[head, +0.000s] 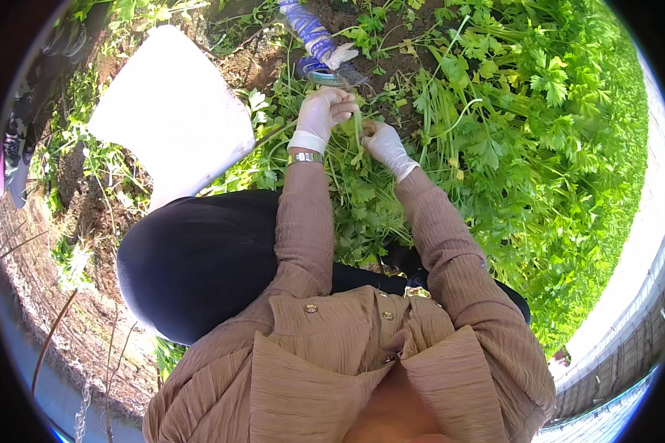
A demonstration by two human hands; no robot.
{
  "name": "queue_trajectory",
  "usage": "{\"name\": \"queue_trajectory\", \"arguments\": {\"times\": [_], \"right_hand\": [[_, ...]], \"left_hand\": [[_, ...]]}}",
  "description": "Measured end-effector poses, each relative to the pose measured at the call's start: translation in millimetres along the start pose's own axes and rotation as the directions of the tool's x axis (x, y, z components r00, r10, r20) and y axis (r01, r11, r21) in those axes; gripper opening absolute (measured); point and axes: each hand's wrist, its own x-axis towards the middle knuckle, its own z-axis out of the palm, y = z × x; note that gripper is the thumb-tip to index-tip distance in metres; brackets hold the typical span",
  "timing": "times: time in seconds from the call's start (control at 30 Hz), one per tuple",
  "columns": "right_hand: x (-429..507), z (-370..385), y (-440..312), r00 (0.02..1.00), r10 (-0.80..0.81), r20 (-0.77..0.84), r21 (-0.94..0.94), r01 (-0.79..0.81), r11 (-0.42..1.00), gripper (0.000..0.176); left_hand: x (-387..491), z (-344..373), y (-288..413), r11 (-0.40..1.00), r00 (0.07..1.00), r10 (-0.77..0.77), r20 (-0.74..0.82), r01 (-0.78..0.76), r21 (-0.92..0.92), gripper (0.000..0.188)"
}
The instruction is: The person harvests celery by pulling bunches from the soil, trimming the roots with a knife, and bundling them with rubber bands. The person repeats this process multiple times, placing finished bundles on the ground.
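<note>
My left hand (320, 113), in a pale thin glove with a metal watch at the wrist, is raised over cut leafy stalks, its fingers curled beside a thin green stalk (358, 128). My right hand (385, 145), in a similar glove, is just to the right and a little lower, fingertips at that stalk. Whether each hand grips it is blurred. Beyond my left hand stands a tape dispenser (324, 72) with a roll of tape, its handle (308, 30) wrapped in blue-and-white printed tape. Leafy celery-like greens (366, 194) lie below both hands.
A large white board or sheet (172, 105), overexposed, lies at the left. Dense celery-like plants (532, 138) fill the right side. Bare brown soil (255, 61) shows near the top. My dark-clad knee (199, 266) is at the lower left, and dry twigs (55, 338) stand near the left rim.
</note>
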Motion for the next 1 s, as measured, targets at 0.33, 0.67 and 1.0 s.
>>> {"name": "queue_trajectory", "arguments": {"times": [0.33, 0.67, 1.0], "right_hand": [[28.7, -87.6, 20.1, 0.972, -0.104, -0.212, 0.261, 0.158, 0.952, 0.031], [174.6, -135.7, 43.6, 0.887, 0.363, -0.284, -0.628, -0.458, 0.629, 0.031], [122.8, -180.5, 22.9, 0.982, 0.183, 0.039, -0.711, -0.101, 0.696, 0.036]], "left_hand": [[4.2, 19.6, -39.0, 0.813, 0.982, 0.171, 0.086, -0.19, 0.55, 0.042], [24.8, -2.1, -101.2, 0.959, 0.937, -0.257, -0.235, 0.277, 0.056, 0.032], [42.6, -11.1, -109.4, 0.935, 0.927, -0.31, -0.211, 0.338, 0.11, 0.029]]}}
